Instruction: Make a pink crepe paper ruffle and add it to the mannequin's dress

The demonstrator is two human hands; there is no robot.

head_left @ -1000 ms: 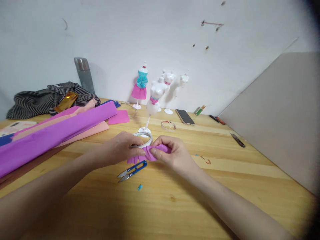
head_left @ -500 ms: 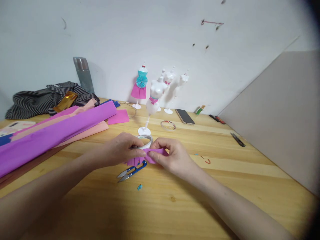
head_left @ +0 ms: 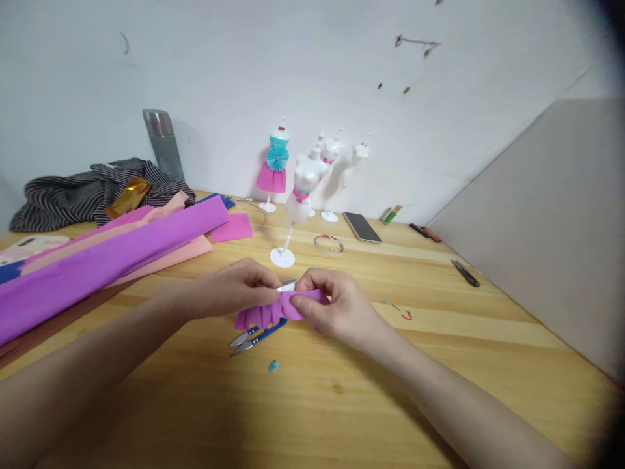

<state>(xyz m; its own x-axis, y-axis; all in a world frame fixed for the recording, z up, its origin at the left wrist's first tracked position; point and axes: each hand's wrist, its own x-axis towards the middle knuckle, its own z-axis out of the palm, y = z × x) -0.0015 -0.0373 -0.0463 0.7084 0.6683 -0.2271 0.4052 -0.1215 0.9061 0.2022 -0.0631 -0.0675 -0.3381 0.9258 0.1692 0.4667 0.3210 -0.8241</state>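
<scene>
My left hand [head_left: 239, 286] pinches the upper edge of a gathered purple crepe paper strip [head_left: 263, 314] between thumb and fingers. The strip's pleated end hangs down on the left. Its other end is gripped by my right hand [head_left: 336, 303], with the thumb in front and the fingers curled behind. A roll of tape [head_left: 288, 285] shows as a small white part between the hands, the rest hidden by them. Blue-handled thread snips [head_left: 251, 337] lie on the table just below the strip, their handle end partly covered by it.
A bare white mini dress form [head_left: 308, 174] stands just beyond my hands; a dressed one [head_left: 276, 159] and others stand by the wall. Crepe paper rolls [head_left: 122, 244] lie at left. A phone [head_left: 361, 227], a bracelet-like ring [head_left: 329, 245] and a utility knife [head_left: 465, 273] lie right.
The tape roll's round opening was visible; now only a small part shows. More of the pleated strip shows below my left hand, which has shifted slightly left. My right hand stays nearly still.
</scene>
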